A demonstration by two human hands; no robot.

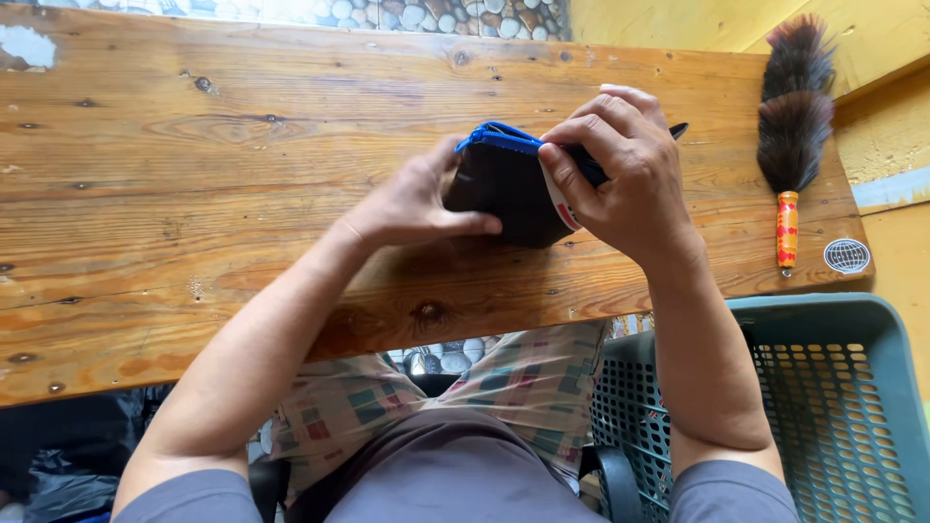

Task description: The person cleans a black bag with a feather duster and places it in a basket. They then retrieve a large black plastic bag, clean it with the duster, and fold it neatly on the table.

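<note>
- Green plastic crate (852,407): beside the person's knee, below the table edge.
- Left hand (412,205): clasps the black pouch (504,189) on the wooden table (194,194).
- Right hand (625,174): pinches the pouch's blue zipper edge (499,138); seemingly working the opening, which calls for a steady counter-hold.
- Feather duster (794,126): well apart, obstructing nothing.
</note>
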